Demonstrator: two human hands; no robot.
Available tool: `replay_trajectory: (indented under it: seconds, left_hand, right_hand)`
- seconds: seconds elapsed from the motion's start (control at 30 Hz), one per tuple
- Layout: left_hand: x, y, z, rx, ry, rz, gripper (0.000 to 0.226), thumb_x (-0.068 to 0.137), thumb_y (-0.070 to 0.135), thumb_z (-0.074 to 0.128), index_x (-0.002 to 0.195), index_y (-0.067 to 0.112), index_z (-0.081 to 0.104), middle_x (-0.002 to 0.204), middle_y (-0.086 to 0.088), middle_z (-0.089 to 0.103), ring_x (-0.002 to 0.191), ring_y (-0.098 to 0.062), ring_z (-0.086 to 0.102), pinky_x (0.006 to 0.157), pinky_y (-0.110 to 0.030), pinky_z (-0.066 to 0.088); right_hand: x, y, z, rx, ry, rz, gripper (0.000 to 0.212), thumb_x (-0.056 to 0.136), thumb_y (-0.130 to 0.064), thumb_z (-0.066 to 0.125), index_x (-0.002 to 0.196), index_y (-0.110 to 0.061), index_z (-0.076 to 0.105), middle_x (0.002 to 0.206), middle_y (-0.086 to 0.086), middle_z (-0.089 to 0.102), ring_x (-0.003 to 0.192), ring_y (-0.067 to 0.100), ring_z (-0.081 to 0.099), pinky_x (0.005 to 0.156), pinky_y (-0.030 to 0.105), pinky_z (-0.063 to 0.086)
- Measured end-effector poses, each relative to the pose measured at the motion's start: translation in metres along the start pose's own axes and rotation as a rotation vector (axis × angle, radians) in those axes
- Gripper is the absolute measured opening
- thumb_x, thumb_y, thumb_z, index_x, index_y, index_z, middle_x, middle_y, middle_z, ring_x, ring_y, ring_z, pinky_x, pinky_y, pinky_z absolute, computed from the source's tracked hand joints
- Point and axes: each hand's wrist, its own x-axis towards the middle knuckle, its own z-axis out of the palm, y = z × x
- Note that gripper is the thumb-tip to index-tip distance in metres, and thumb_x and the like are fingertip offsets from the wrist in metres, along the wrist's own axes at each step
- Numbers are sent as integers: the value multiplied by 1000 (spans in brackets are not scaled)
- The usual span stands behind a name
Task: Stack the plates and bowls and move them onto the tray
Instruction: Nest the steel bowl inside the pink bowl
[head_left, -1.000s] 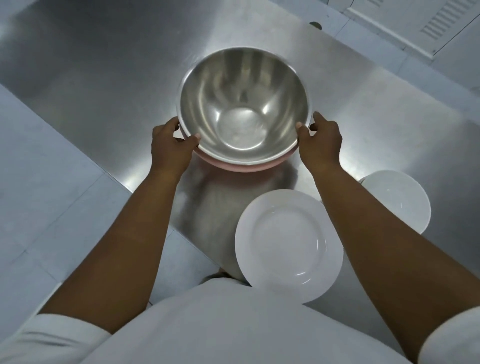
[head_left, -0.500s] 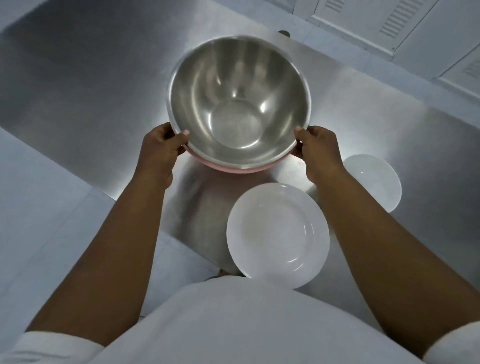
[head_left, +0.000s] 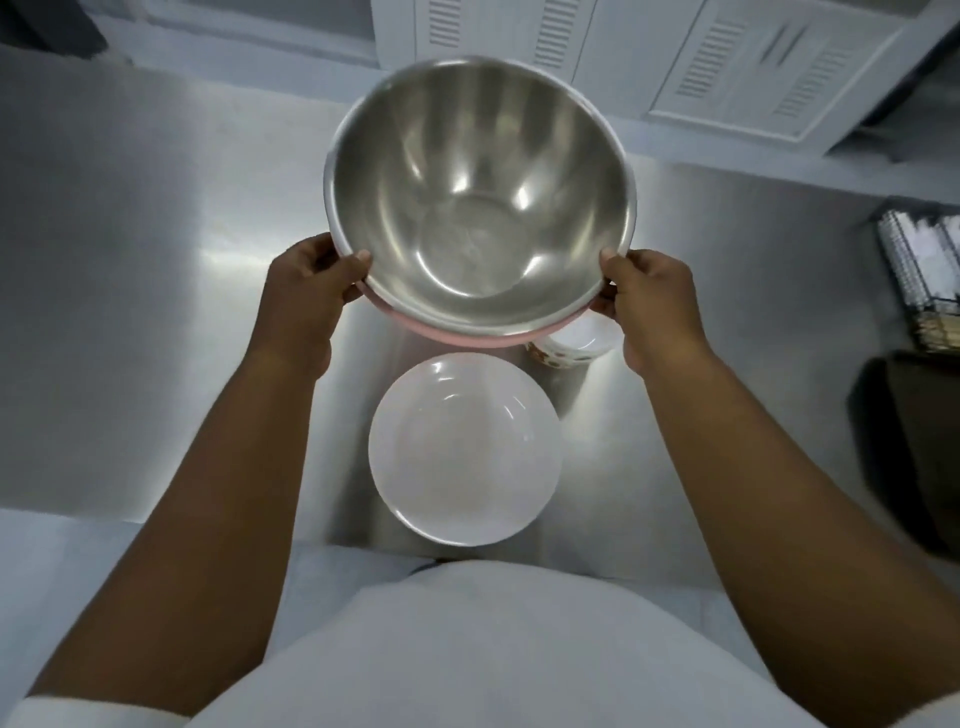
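A large steel bowl (head_left: 480, 192) sits nested in a pink bowl (head_left: 457, 336), of which only the rim shows below it. I hold the pair lifted above the steel table (head_left: 156, 260). My left hand (head_left: 306, 299) grips the left rim and my right hand (head_left: 652, 306) grips the right rim. A white plate (head_left: 465, 449) lies on the table near my body, just below the held bowls. A small white bowl with a patterned side (head_left: 576, 345) stands behind the plate, partly hidden by the stack and my right hand.
White louvred cabinet doors (head_left: 727, 67) run along the far side. At the right edge stands a wire rack holding utensils (head_left: 924, 275), with a dark object (head_left: 914, 441) below it. Bare steel surface lies to the left.
The bowl stack has risen higher off the table and closer to the camera. The view has swung right, bringing the cabinets and wire rack into sight.
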Motion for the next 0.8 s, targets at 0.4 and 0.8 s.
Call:
replay_trajectory:
  seconds: [0.4, 0.8]
  left_hand:
    - [2, -8, -29, -35, 49, 6, 16, 86, 11, 63, 98, 13, 74, 98, -7, 75, 93, -22, 70, 89, -34, 57]
    - [13, -51, -92, -57, 211, -179, 13, 89, 3, 60, 92, 10, 71, 79, 2, 78, 78, -13, 74, 80, -28, 60]
  right_hand:
    - [4, 14, 33, -79, -44, 43, 36, 89, -29, 61, 91, 6, 68, 89, 16, 75, 75, 26, 76, 85, 46, 60]
    - [17, 34, 116, -182, -240, 170, 33, 92, -23, 62, 90, 9, 64, 102, 27, 71, 90, 36, 73, 80, 41, 63]
